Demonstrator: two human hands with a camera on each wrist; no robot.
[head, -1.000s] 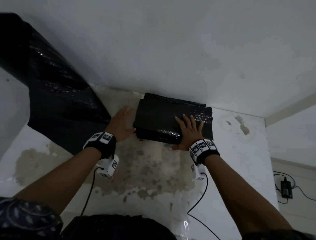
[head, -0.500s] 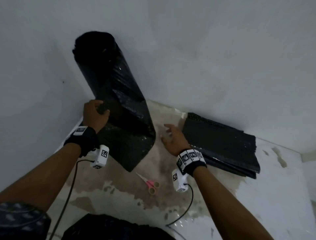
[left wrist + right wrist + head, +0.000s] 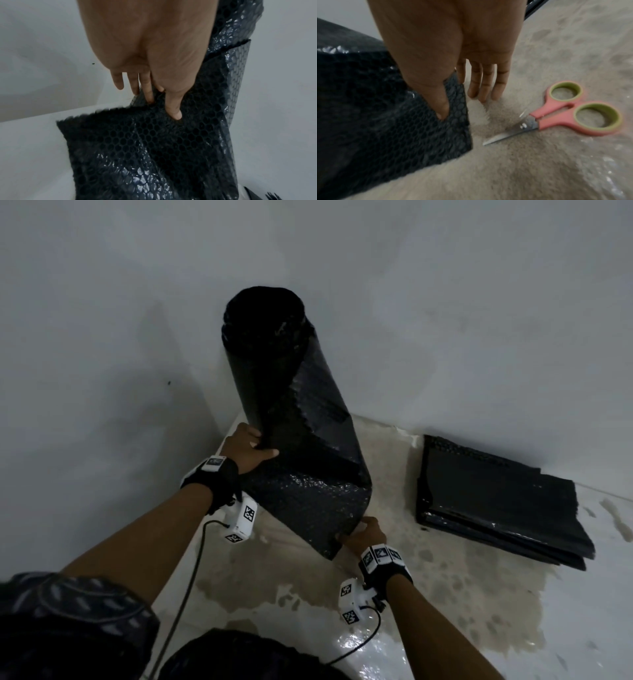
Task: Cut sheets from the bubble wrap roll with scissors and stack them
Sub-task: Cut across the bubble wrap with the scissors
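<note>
Fingers point(image 3: 173, 108) of both hands pinch bubble wrap point(image 3: 308, 494).

The black bubble wrap roll point(image 3: 274, 364) stands upright in the corner, its loose sheet point(image 3: 308, 505) pulled out — bubbles glinting. Cut black sheets lie in a flat stack point(image 3: 496, 501) by the wall. Pink-handled scissors point(image 3: 556, 113) lie shut just beside the sheet's corner.
</note>
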